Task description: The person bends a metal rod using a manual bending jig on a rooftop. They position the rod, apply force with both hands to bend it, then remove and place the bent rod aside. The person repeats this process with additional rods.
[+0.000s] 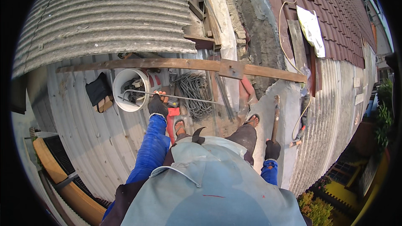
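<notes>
My left hand (158, 104), in a dark fingerless glove, is closed round a thin steel rod (188, 98) with a bent, hooked end. That hook lies over the mouth of a white bucket (133, 108), which holds tools and dark scraps. Right of this hand, a heap of bent steel rods (194, 96) lies on the sheet metal, beside several straight rods (225, 98). My right hand (272, 150), gloved in black, grips the lower end of a worn wooden stick (275, 121) that points away from me. Whether the stick belongs to a tool cannot be told.
A long wooden beam (167, 63) with a square board (231, 69) crosses beyond the bucket. A black bag (97, 88) lies left. Corrugated roofing (113, 21) rises beyond; brown roof tiles (335, 12) and a cable (279, 21) are at right. The roof edge drops toward plants (316, 207).
</notes>
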Demonstrator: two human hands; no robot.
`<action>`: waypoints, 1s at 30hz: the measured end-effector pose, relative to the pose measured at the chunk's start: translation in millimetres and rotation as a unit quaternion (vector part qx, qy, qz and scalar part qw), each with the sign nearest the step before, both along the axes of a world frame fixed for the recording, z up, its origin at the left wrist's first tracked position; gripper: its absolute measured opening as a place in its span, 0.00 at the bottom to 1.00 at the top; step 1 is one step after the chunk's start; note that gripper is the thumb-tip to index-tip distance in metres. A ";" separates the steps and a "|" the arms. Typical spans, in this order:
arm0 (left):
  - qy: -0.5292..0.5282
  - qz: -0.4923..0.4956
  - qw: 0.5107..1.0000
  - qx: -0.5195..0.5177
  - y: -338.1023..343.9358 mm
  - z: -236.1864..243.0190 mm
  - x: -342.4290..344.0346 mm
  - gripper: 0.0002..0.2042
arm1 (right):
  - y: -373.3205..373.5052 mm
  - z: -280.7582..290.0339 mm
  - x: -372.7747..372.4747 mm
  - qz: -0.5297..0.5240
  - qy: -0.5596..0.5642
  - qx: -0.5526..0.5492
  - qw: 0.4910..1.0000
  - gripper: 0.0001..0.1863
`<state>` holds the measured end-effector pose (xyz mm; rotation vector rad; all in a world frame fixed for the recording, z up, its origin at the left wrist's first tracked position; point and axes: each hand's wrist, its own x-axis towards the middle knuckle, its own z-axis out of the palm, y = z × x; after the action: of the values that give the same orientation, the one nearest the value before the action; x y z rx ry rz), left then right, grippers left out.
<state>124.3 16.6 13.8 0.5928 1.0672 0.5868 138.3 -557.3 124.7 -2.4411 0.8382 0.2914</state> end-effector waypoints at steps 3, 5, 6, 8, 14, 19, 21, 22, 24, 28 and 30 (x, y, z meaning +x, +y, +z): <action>-0.010 0.010 1.000 -0.006 -8.0 0.2 7.4 0.05 | -0.9 -0.3 -2.4 -0.031 0.002 0.013 0.999 0.20; -0.024 0.015 0.999 -0.023 -14.7 3.5 14.8 0.04 | -2.2 0.9 -5.1 -0.029 -0.001 0.009 1.000 0.20; -0.030 0.012 0.999 -0.023 -18.5 5.9 18.9 0.04 | -3.3 1.2 -7.1 -0.031 0.002 0.008 0.999 0.20; -0.020 -0.008 1.000 -0.001 -25.5 12.3 27.8 0.06 | -6.4 0.3 -13.3 -0.043 0.000 0.015 0.999 0.21; -0.068 -0.002 0.996 -0.054 -41.0 29.4 50.9 0.03 | -23.3 -21.9 -36.2 -0.110 0.011 0.036 0.993 0.22; -0.079 -0.019 0.996 -0.047 -49.3 35.5 53.1 0.05 | -32.5 -40.2 -45.3 -0.191 0.003 0.097 0.977 0.20; -0.065 -0.027 0.997 -0.038 -52.0 39.3 50.8 0.06 | -31.4 -42.1 -43.6 -0.230 -0.017 0.153 0.961 0.18; -0.061 -0.029 0.997 -0.028 -53.2 41.4 49.9 0.07 | -31.1 -41.5 -41.1 -0.244 -0.019 0.176 0.953 0.18; -0.094 0.005 0.994 -0.058 -53.9 46.6 47.6 0.06 | -28.8 -39.4 -33.8 -0.253 -0.020 0.200 0.946 0.17; -0.112 0.011 0.992 -0.053 -51.2 54.9 42.6 0.03 | -23.2 -32.9 -13.6 -0.210 -0.002 0.182 0.960 0.17; -0.111 0.028 0.992 -0.046 -49.8 55.8 38.3 0.02 | -18.8 -30.7 -2.5 -0.159 0.001 0.181 0.971 0.17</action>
<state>162.7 -33.2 69.6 0.4087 0.8981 0.6335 135.8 -576.1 94.0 -1.9369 1.0590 0.2957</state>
